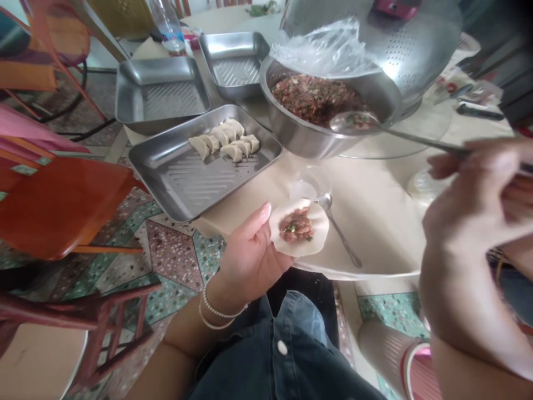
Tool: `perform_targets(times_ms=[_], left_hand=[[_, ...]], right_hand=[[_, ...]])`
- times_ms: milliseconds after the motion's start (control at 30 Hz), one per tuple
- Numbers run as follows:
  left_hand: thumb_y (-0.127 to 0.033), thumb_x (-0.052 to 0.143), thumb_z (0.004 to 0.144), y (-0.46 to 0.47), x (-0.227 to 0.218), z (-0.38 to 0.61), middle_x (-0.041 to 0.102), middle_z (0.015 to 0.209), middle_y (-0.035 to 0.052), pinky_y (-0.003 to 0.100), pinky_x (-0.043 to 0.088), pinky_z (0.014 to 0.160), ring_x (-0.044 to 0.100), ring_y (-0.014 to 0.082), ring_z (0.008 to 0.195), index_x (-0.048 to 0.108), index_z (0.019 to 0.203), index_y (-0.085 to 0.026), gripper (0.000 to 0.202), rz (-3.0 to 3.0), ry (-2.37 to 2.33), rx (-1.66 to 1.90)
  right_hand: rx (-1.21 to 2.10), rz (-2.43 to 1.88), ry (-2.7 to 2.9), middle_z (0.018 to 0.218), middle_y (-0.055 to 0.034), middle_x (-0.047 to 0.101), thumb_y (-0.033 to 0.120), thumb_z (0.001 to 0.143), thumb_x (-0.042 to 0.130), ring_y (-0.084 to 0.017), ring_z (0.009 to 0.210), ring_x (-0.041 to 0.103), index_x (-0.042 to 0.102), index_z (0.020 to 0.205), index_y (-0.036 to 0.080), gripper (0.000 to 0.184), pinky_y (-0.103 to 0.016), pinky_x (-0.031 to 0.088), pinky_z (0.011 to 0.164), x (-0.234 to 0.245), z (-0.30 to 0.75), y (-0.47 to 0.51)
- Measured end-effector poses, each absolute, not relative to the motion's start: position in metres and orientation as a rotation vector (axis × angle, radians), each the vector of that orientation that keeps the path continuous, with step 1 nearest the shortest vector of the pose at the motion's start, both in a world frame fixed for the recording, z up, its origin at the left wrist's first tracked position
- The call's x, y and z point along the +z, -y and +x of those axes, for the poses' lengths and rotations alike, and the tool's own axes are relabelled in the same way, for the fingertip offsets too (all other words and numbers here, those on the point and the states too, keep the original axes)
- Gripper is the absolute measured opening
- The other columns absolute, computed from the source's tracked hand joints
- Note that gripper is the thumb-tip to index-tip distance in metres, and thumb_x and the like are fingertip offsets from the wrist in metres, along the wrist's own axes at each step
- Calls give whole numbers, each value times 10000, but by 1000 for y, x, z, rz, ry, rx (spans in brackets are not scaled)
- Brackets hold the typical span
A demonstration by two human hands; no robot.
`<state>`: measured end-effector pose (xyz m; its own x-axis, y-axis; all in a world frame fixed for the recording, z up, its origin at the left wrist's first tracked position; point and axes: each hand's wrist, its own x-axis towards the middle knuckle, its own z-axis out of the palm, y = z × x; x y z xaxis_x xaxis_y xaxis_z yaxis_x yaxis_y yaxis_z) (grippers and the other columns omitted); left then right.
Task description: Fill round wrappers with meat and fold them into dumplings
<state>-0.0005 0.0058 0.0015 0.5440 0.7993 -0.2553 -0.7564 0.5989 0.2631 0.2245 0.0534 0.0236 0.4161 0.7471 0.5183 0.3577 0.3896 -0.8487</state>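
A round dumpling wrapper [318, 228] lies across the fingers of my left hand [254, 253], its thumb raised beside the edge. Raw meat filling [296, 226] with green bits sits in its middle. My right hand [478, 189], closed around the handle of a long metal spoon [420, 138], is at the right. The spoon's bowl, with some filling in it, is over the steel mixing bowl [300, 130], which contains a mass of minced filling [312, 97]. In the nearest metal tray [179, 191], several folded dumplings [227, 136] stand in two rows.
Two more metal trays [120, 103] [235, 91] stand behind. A plastic bag [325, 47] hangs over the bowl's far rim, before a large colander [416, 50]. A small clear bowl [310, 180] and a teaspoon [345, 239] lie near the table edge. Orange chair [62, 194] left; bin [391, 350] below.
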Motion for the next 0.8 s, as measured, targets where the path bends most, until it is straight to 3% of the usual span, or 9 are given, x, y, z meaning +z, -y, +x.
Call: perform_targets(times_ms=[100,233,367,600,800], left_hand=[[-373,265,997,-4,1,-3,684,1223,144,392,363,1126,582,248,1235,547,1309,-24,546,127,-377,927],[-373,263,1000,-4,2,-6,673,1246,134,388,341,1142,558,240,1264,566,1299,-54,532,147,-394,929],[-363,264,1002,-6,4,-11,699,1192,134,411,321,1153,534,258,1288,615,1245,-63,522,150,-426,939],[-348,253,1009,-6,-2,-16,673,1256,111,328,374,1111,598,204,1207,655,1205,-78,522,172,-374,956],[-348,271,1004,-6,-3,-15,683,1234,121,363,344,1145,543,239,1278,657,1198,-73,512,185,-395,942]], right_hand=[[140,-1033,1390,676,-38,652,577,790,658,-135,605,594,726,795,253,331,-337,443,585,33,227,-103],[83,-1138,1695,732,-66,707,519,915,512,-106,630,603,700,847,196,379,-269,433,621,46,222,-156],[20,-1251,1830,745,-32,705,416,937,517,-124,682,618,669,851,207,272,-272,454,701,56,203,-178],[135,-1247,1775,662,5,679,317,938,524,-120,613,607,621,779,209,215,-274,481,719,61,185,-178],[156,-1173,1817,654,23,670,351,922,543,-120,611,621,620,750,219,230,-269,497,706,56,174,-176]])
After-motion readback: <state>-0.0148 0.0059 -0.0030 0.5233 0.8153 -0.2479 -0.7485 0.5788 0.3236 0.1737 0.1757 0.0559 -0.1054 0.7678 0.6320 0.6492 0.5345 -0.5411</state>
